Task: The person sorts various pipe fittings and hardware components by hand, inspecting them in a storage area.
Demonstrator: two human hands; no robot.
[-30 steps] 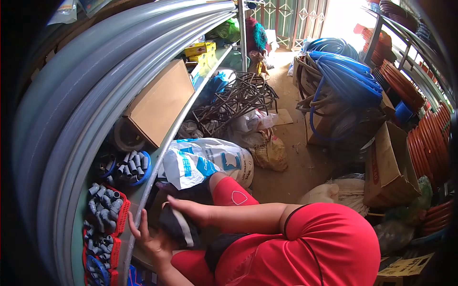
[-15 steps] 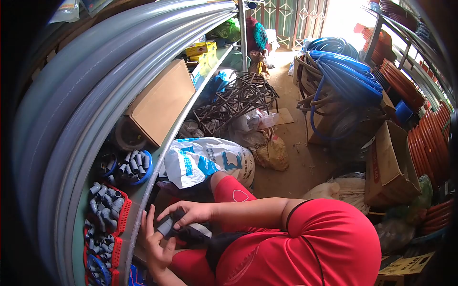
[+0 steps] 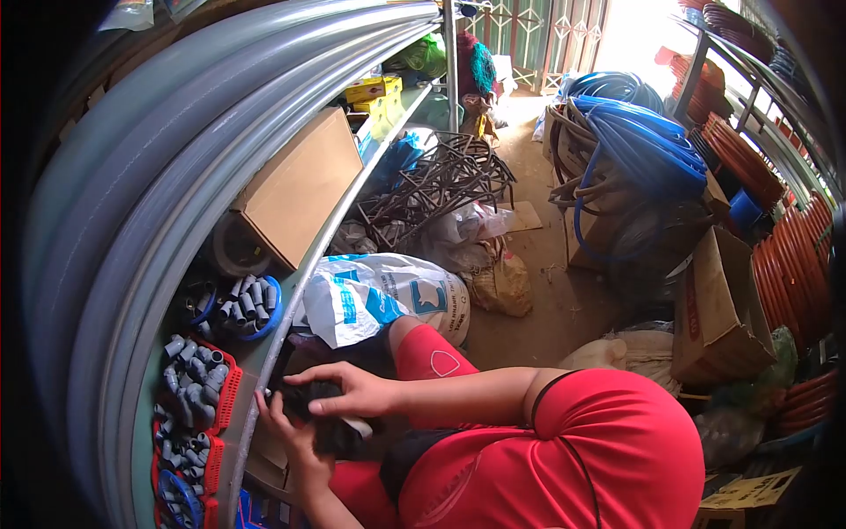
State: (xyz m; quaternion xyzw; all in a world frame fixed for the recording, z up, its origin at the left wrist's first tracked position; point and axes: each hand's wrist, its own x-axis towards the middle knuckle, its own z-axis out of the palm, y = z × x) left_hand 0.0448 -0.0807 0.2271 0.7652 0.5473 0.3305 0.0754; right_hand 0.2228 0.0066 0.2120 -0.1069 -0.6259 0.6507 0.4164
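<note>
In the lower middle of the head view my two hands meet in front of the shelf edge. My right hand (image 3: 357,392) comes in from the right, its thumb and fingers bent over a blurred black object (image 3: 302,398) whose kind I cannot make out. From below, my left hand (image 3: 300,445) curls its fingers up against the near side of that same object. A second dark bundle with a pale grey end (image 3: 359,428) sits under my right wrist, close to my lap. The palms and what lies between them are partly hidden.
On the shelf (image 3: 291,322) stand red baskets (image 3: 231,397) and a blue bowl (image 3: 275,309) of grey pipe fittings, plus a cardboard box (image 3: 300,189). Long grey pipes (image 3: 132,238) run above. A white sack (image 3: 379,295), bent rods (image 3: 432,185) and blue hose coils (image 3: 643,141) lie beyond.
The grey pipe piece seen between my hands no longer shows. The left hand's spread fingers have curled in, and the right hand has shifted slightly, with the black object now beneath its fingers.
</note>
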